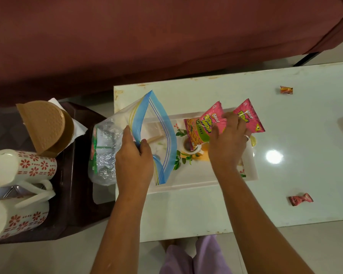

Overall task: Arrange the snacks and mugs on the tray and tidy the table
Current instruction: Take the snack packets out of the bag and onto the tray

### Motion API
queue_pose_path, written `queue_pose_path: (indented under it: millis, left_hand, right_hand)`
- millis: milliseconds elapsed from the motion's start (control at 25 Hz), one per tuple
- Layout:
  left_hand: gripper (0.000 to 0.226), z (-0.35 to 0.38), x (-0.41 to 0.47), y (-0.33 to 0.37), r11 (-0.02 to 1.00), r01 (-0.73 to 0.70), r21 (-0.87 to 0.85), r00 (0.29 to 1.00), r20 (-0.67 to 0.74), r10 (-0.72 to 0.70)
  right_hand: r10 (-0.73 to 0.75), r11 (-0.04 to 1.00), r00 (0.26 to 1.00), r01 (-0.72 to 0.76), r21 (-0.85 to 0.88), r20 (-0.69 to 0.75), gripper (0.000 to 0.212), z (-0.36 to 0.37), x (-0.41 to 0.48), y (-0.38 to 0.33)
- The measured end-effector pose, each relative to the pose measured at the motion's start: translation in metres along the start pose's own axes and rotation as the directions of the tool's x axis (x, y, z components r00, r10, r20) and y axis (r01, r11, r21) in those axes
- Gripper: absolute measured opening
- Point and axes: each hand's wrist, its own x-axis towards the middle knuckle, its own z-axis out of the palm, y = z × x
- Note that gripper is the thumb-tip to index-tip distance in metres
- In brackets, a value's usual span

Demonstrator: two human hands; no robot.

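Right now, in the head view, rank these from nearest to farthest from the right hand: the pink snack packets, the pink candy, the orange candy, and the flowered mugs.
From the right hand:
1. pink snack packets, under its fingers, over the tray.
2. pink candy, right, near table edge.
3. orange candy, far right; only slightly farther than the pink one.
4. flowered mugs, far left, off the table.

Two pink snack packets (224, 123) sit side by side over the far end of the white flowered tray (198, 180). Two white mugs (21, 194) with red flowers lie on their sides off to the left. Two small candies (286, 90) lie apart on the white table (297, 159).
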Motion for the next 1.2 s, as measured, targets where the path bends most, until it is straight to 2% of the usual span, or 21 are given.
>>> queue_pose_path:
  millis: [80, 120, 240, 320, 400, 520, 600, 680, 880, 1040, 1120, 1200]
  left_hand:
    - [0.044, -0.006, 0.0, -0.004, 1.0, -0.012, -0.029, 1.0, 0.011, 0.012]
    - [0.045, -0.009, 0.001, -0.006, 0.999, -0.01, -0.052, 1.0, 0.021, 0.011]
    - [0.047, -0.02, 0.003, -0.012, 0.995, 0.014, -0.102, 0.998, 0.055, -0.008]
    - [0.047, -0.024, 0.005, -0.017, 0.994, 0.007, -0.108, 0.998, 0.065, 0.0]
    - [0.048, -0.027, 0.007, -0.023, 0.993, -0.018, -0.118, 0.997, 0.069, 0.026]
    - [0.048, -0.029, 0.01, -0.028, 0.991, -0.046, -0.129, 0.995, 0.087, 0.057]
    - [0.048, -0.027, 0.01, -0.03, 0.989, -0.054, -0.136, 0.993, 0.1, 0.068]
    - [0.048, -0.026, 0.01, -0.03, 0.989, -0.064, -0.132, 0.992, 0.104, 0.079]
    - [0.047, -0.027, 0.011, -0.031, 0.987, -0.073, -0.14, 0.991, 0.106, 0.088]
    - [0.047, -0.027, 0.011, -0.032, 0.987, -0.075, -0.14, 0.992, 0.089, 0.088]
    - [0.047, -0.026, 0.012, -0.033, 0.986, -0.077, -0.145, 0.994, 0.069, 0.088]
    - [0.048, -0.027, 0.01, -0.035, 0.981, -0.074, -0.18, 0.992, 0.085, 0.09]
  right_hand:
    - [-0.158, 0.973, 0.975, 0.127, -0.194, -0.153, 0.038, 0.0, -0.015, -0.024]
    - [-0.172, 0.964, 0.97, 0.129, -0.232, -0.173, 0.041, 0.003, -0.019, -0.032]
    - [-0.005, 0.979, 0.999, 0.014, -0.204, 0.041, 0.045, 0.017, -0.022, -0.035]
    - [0.026, 0.965, 0.983, 0.023, -0.262, 0.18, 0.05, 0.032, -0.023, -0.024]
    - [-0.075, 0.902, 0.96, 0.181, -0.392, 0.27, 0.059, 0.046, -0.024, -0.008]
    - [-0.226, 0.724, 0.876, 0.444, -0.528, 0.427, 0.076, 0.062, -0.012, 0.016]
    - [-0.239, 0.645, 0.845, 0.506, -0.572, 0.479, 0.076, 0.067, -0.001, 0.026]
    - [-0.223, 0.609, 0.848, 0.506, -0.611, 0.481, 0.078, 0.07, 0.007, 0.03]
    - [-0.141, 0.66, 0.878, 0.428, -0.618, 0.457, 0.085, 0.073, 0.007, 0.032]
    - [-0.127, 0.725, 0.85, 0.431, -0.537, 0.511, 0.086, 0.058, 0.01, 0.02]
    - [-0.147, 0.833, 0.893, 0.343, -0.433, 0.425, 0.08, 0.044, 0.007, -0.01]
    - [-0.223, 0.955, 0.949, 0.258, -0.143, 0.223, 0.049, 0.03, -0.005, -0.046]
